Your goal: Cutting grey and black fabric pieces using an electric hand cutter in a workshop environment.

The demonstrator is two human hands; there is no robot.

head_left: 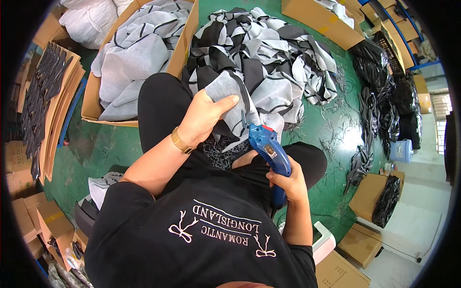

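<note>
While near fabric (224, 86) edge, blue cutter (272, 151)

White capital lettering (226, 219) in two lines stands upside down on the black short-sleeved shirt (158, 259), between two white bow motifs (181, 233). The blue plastic handheld cutter (277, 163) bears a small rectangular label (270, 151), its characters too small to read. Small dark print (337, 275) on the brown cardboard box (345, 270), lower right, is likewise illegible.

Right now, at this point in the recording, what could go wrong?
The blue cutter in the right hand points near the thumb of the left hand; a slip might nick it. The pinched grey cloth has the loose cloth pile right behind it, so another piece could get caught.
</note>
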